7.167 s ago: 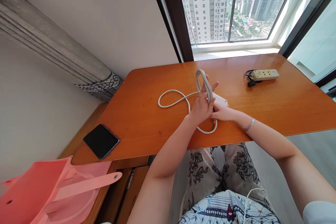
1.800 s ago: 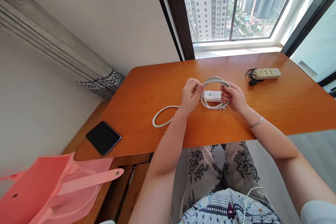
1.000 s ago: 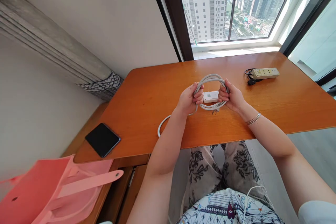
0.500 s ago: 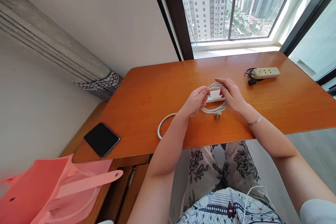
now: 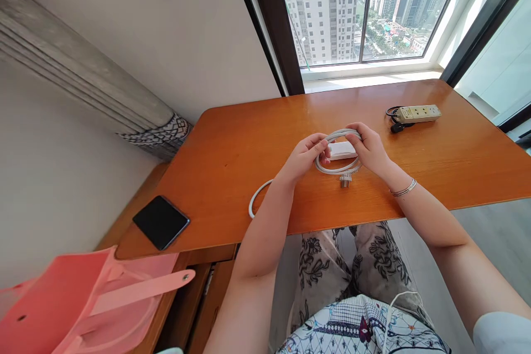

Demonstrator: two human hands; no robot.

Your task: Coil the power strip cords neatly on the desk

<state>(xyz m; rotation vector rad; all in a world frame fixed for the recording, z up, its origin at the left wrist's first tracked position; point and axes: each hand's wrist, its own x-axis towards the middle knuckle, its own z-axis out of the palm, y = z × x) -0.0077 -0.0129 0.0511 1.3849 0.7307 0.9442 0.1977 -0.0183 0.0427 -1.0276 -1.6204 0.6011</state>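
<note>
A coiled white power cord [image 5: 331,170] is held up between both hands over the table. My left hand [image 5: 309,154] pinches the loop at its left side, and my right hand [image 5: 368,146] grips it at the upper right. Through the coil shows a white power strip [image 5: 342,150], partly hidden by fingers and cord. The cord's plug [image 5: 345,180] hangs at the bottom of the loop. A separate stretch of white cord [image 5: 253,202] curves over the table left of my left forearm.
On the wooden table [image 5: 232,149] a beige power strip [image 5: 418,114] with a black cord lies at the far right. A black tablet [image 5: 161,222] rests near the left edge. A pink bag [image 5: 78,298] sits at the lower left, beside drawers. The window [image 5: 327,16] is behind the table.
The coil has become rounder and more evenly gathered between my hands. My left fingers have shifted onto its left side, and my right hand has moved slightly along the upper right.
</note>
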